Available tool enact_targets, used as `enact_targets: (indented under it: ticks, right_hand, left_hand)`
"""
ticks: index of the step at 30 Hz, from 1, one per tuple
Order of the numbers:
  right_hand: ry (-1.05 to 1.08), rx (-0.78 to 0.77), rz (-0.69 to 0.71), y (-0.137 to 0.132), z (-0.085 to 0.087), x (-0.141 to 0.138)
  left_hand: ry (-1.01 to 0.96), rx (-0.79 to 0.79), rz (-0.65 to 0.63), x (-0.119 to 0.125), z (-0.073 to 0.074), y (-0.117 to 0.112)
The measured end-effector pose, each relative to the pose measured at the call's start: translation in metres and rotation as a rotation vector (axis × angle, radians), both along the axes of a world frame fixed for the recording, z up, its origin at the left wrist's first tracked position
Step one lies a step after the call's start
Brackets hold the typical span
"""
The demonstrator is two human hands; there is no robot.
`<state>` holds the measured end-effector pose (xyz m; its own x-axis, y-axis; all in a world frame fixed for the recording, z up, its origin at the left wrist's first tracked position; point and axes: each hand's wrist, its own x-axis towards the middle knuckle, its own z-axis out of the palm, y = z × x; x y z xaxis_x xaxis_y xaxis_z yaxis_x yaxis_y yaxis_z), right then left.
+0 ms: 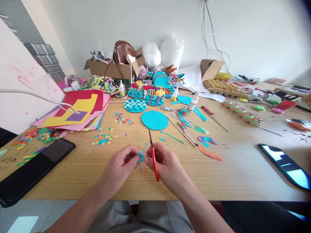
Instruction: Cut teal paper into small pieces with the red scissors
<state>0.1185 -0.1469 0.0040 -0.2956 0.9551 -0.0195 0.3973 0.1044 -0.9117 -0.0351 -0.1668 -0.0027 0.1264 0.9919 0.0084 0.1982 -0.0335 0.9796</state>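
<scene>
Between the fingertips of my left hand (125,166) is a small piece of blue paper (141,156), cut into narrow bits. My right hand (166,163) is closed around red-handled scissors (154,158), whose blades point away from me. The right fingertips also meet the blue paper at its right side. Tiny blue scraps lie on the wood just below and beyond the hands. Just past the scissor tips lies a flat blue disc (155,120). Behind it stands a blue round base with wavy paper strips (135,105).
Stacked coloured paper (73,110) lies at left, near paper dots (104,139) and a black phone (58,150). Glue bottles (193,103), decorated blue bases (155,97) and wooden sticks (183,132) sit beyond. Another phone (284,165) lies right; a cardboard box (109,69) stands behind.
</scene>
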Motion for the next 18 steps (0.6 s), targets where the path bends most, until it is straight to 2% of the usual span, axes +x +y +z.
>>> enact_targets:
  ticks: [8,18]
  right_hand:
    - [-0.376,0.062,0.171,-0.016,0.009,0.026]
    - [-0.436,0.124,0.185,-0.014,0.010,0.019]
  left_hand:
    - [-0.371,-0.123,0.096,-0.004,0.002,-0.003]
    - [-0.484,-0.201,0.086,0.003,0.005,-0.003]
